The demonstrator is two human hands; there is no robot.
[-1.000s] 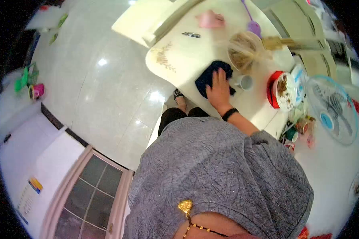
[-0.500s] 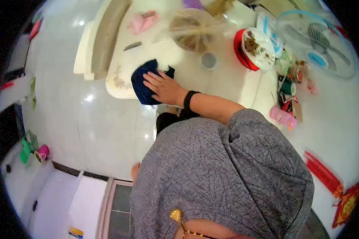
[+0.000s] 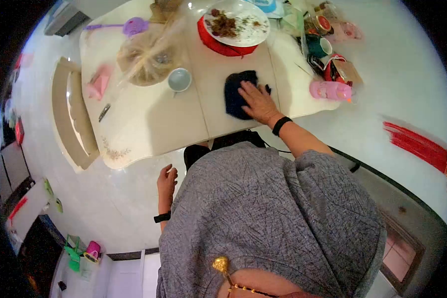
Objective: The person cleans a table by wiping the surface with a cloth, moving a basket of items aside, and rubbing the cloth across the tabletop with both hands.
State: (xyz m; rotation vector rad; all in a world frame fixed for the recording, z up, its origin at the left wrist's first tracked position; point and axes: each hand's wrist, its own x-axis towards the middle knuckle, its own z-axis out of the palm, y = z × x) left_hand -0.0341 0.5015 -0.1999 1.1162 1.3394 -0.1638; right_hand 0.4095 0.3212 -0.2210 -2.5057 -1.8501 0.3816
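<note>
A dark blue cloth (image 3: 236,99) lies bunched on the cream table (image 3: 174,129), near its front edge. My right hand (image 3: 260,103) rests flat on this cloth, palm down with fingers stretched out. A black band circles the wrist. My left hand (image 3: 167,180) hangs beside my body, below the table edge, its fingers loosely bent and apart with nothing in them. Left of the cloth stands a pale cup (image 3: 179,80). Behind the cloth, a white plate (image 3: 256,22) with food scraps sits on a red round base (image 3: 213,43).
A clear plastic bag over a round container (image 3: 146,62) stands on the table, with a purple swatter-like item (image 3: 134,26), pink paper (image 3: 100,82) and a small dark metallic object (image 3: 104,112). Right are a pink bottle (image 3: 331,91) and green cup (image 3: 319,46). A chair (image 3: 74,119) adjoins the left edge.
My right hand and the cloth have moved right across the table, from the left front corner past the cup. The view has turned, and my left hand shows more fully.
</note>
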